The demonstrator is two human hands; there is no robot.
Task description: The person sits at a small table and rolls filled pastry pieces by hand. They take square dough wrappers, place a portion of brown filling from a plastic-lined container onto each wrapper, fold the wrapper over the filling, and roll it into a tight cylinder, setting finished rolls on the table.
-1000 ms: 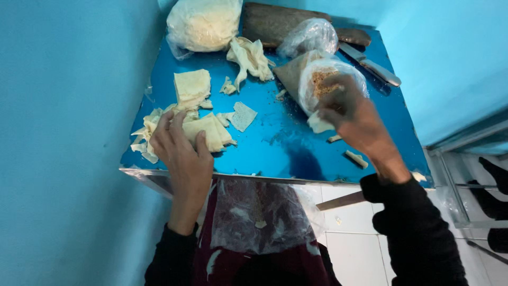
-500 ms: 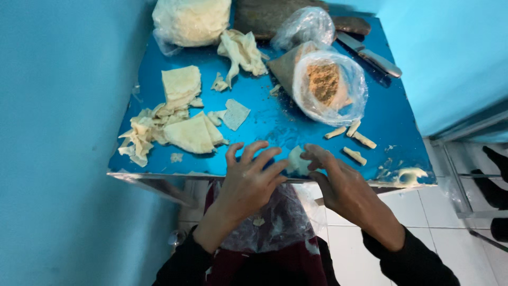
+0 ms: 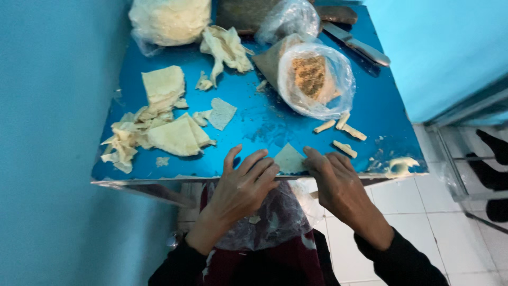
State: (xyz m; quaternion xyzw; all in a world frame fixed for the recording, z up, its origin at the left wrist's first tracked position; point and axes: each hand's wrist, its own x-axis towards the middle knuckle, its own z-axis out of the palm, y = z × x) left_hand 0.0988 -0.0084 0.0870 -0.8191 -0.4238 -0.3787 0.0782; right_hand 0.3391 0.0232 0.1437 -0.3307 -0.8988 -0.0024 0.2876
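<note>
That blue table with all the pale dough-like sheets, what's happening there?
A person is working a small pale wrapper piece at the near edge of the blue table, with the left hand and right hand pressing on either side of it. A clear bag of brownish crumbly filling sits open beyond, with four small rolled pieces beside it. More wrapper sheets lie piled to the left, and a knife rests at the far edge.

Knife top right, bag of brown filling mid, dough scraps left, rolled pcs.
</note>
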